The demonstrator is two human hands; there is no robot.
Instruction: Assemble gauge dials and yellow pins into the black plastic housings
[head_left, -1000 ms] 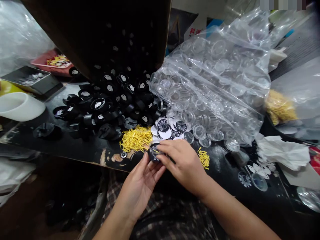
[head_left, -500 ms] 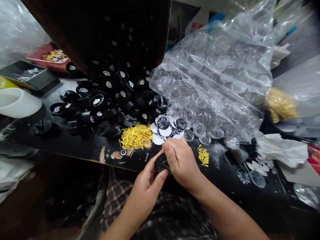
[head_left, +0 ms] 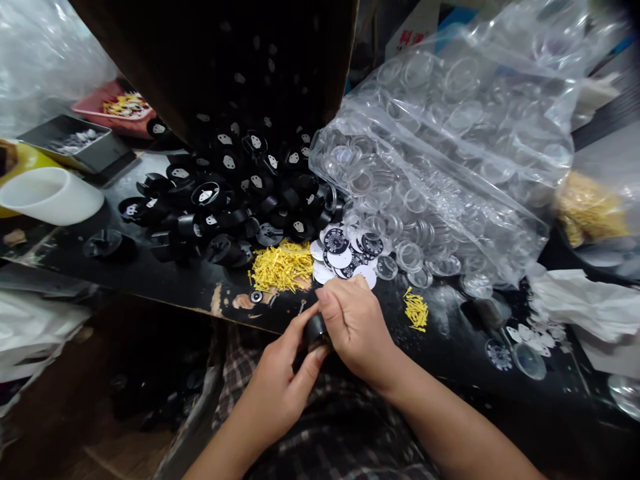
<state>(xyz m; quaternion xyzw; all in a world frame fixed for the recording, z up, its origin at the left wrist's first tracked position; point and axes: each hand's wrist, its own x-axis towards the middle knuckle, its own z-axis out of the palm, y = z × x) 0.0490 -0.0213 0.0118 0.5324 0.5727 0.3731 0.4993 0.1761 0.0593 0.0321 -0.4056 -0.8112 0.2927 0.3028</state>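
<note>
A black round part is held between both hands just over the table's front edge. My left hand grips its left side, with the thumb below and the fingers along the far side. My right hand is closed against the part's right side, its thumb pointing up and left; whatever else its fingers hold is hidden. Behind the hands lie printed and white discs and a pile of yellow pointers. A smaller group of yellow pointers is right of my right hand.
Many black parts spill from a dark box. A plastic bag of clear rings fills the back right. At left stand a white cup, a grey tray and a pink tray.
The camera view has shifted, so the table items appear farther right and slightly higher. Both hands still hold the black part, which has moved slightly left in the picture.
</note>
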